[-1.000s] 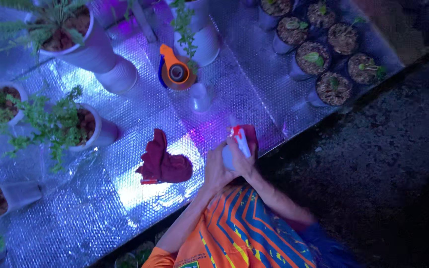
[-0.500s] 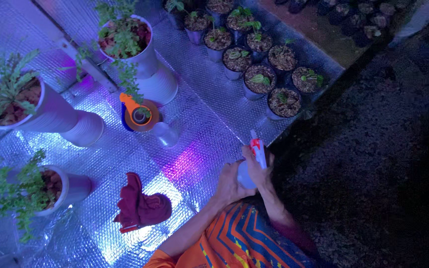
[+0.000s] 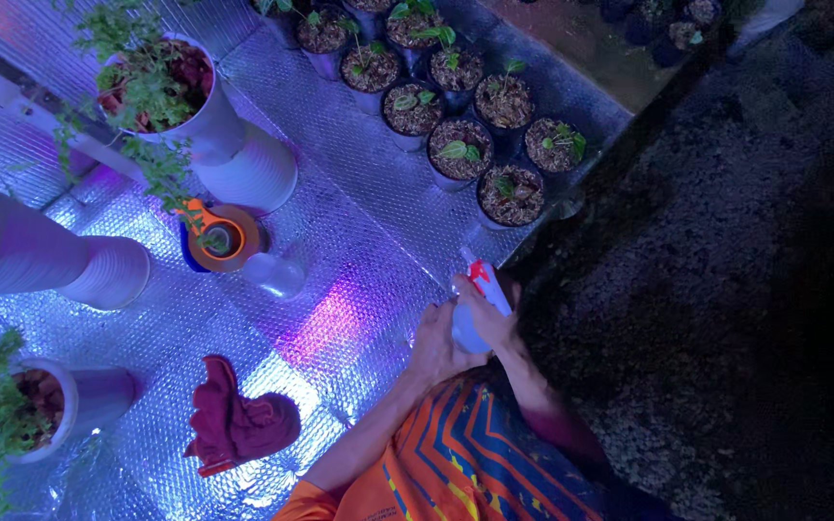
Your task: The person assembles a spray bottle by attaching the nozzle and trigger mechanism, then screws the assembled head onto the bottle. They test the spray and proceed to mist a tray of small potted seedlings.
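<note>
— Both hands, what do they hold?
— Left hand and right hand are clasped around a pale plastic spray bottle with a red trigger, held between them just above the near right edge of the silvery quilted surface.
— What lies around it?
— Small dark seedling pots stand beyond it; a dark red cloth glove lies well to the left.

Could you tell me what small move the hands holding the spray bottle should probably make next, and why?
Probably tilt the spray bottle toward the small seedling pots. Both the left hand and right hand grip it, its nozzle already faces that cluster, and the pots sit just beyond on the foil mat.
</note>
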